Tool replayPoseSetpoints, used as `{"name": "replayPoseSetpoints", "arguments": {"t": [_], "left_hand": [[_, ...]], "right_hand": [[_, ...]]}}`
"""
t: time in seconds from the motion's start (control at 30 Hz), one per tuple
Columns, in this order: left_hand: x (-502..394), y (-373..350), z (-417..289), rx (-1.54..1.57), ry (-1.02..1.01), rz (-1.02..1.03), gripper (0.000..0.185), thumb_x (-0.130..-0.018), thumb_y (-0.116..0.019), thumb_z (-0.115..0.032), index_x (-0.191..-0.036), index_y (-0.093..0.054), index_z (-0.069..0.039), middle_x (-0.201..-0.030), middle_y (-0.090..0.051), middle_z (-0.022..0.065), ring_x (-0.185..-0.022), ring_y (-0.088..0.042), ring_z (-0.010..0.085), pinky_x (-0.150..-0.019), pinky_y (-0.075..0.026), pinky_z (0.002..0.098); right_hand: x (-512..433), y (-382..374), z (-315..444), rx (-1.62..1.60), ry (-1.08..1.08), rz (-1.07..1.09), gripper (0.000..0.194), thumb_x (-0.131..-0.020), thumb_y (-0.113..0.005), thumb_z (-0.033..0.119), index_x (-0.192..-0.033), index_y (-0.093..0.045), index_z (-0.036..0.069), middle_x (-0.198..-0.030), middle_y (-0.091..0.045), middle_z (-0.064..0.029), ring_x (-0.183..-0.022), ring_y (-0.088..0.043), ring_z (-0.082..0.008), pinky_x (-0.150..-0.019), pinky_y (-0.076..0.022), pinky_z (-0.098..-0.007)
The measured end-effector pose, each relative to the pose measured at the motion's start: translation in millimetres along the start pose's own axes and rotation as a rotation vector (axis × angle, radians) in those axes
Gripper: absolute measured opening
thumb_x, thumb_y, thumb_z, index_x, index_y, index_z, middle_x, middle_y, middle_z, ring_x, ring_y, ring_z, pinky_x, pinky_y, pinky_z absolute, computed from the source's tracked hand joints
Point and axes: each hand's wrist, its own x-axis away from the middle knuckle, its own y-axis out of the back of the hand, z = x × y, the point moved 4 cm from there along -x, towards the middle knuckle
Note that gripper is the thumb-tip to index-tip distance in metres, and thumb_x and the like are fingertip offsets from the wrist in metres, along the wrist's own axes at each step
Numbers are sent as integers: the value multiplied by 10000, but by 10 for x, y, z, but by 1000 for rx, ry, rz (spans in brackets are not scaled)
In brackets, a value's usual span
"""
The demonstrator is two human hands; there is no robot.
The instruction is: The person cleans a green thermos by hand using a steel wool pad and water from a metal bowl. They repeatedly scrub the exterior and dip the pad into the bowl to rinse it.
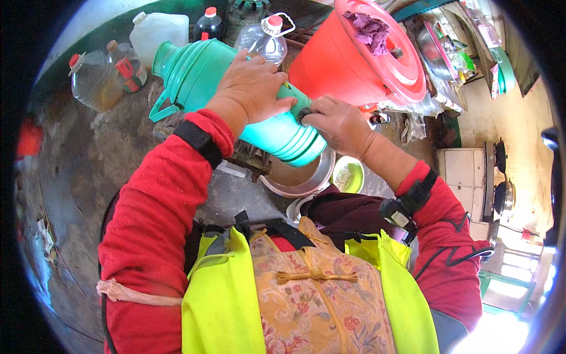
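A green plastic thermos flask (196, 77) lies tilted across the front of me, its narrow neck at the upper left and its ribbed base at the lower right. My left hand (250, 88) presses over its middle and holds it. With bent fingers, my right hand (338, 126) grips a small dark scouring pad (304, 115) against the flask's side near the base. Partly hidden below that base is a metal basin (301, 193) holding murky water. Beside the basin sits a small green bowl (361, 176) with a whitish, unclear content.
A large red plastic bucket (323, 57) with a lid stands beyond my right hand, a crumpled purple cloth (369, 31) on top. Several plastic bottles and jugs, including a white jug (161, 37) and a clear handled bottle (261, 42), stand behind the flask. Shelving (477, 40) is at upper right.
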Motion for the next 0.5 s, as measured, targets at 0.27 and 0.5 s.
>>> {"name": "replayPoseSetpoints", "arguments": {"t": [0.27,0.5], "left_hand": [[-1,25,-8,-29,18,91,458,-878,-591,-539,-1127,-683,-166,-1169,-654,14,-1209,-544,237,-1107,-322,522],[-3,40,-10,-42,11,57,477,-884,-581,-550,-1146,-674,-163,-1191,-651,20,-1199,-552,243,-1097,-331,522]], "right_hand": [[27,-121,211,-15,98,-4,191,-742,-645,143,-931,-668,137,-910,-564,-60,-877,-597,-277,-730,-520,-389],[58,-90,92,29,-49,-43,196,-724,-644,144,-918,-668,142,-909,-560,-66,-871,-598,-283,-691,-519,-378]]}}
